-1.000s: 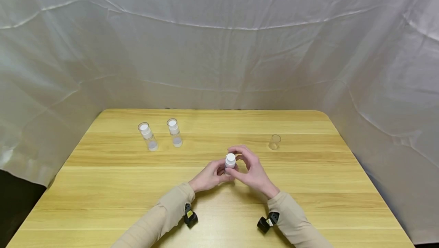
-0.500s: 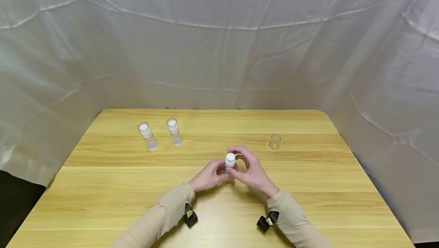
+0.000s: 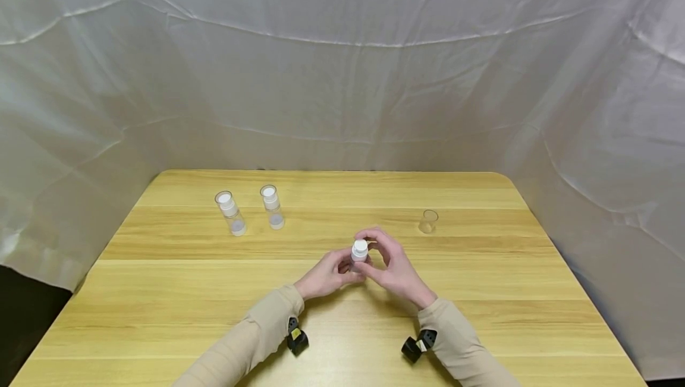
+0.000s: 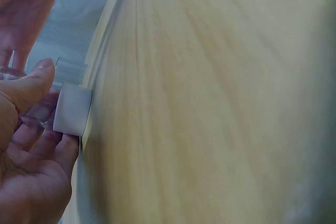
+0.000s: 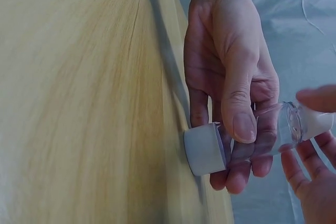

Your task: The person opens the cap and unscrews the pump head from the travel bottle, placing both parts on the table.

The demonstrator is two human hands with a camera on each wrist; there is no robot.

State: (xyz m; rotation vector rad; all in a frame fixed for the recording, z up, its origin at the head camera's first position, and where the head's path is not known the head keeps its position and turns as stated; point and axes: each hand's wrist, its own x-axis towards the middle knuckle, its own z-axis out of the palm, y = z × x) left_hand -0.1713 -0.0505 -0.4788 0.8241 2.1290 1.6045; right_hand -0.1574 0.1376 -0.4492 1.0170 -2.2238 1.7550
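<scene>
On the yellow wood-grain worktop (image 3: 342, 324), two clear-and-white cylindrical bottles (image 3: 228, 207) (image 3: 271, 201) are stood near the far-left corner, a clear cylindrical cup (image 3: 428, 224) nearer the far-right.

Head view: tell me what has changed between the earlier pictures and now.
Nothing has visibly changed. The left hand and right hand still hold the white-topped bottle; the clear cap and two capped bottles stand where they were.

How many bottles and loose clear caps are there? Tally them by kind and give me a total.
Standing bottles with clear caps on: 2
Held bottle without a clear cap: 1
Loose clear cap: 1
Total: 4
</scene>
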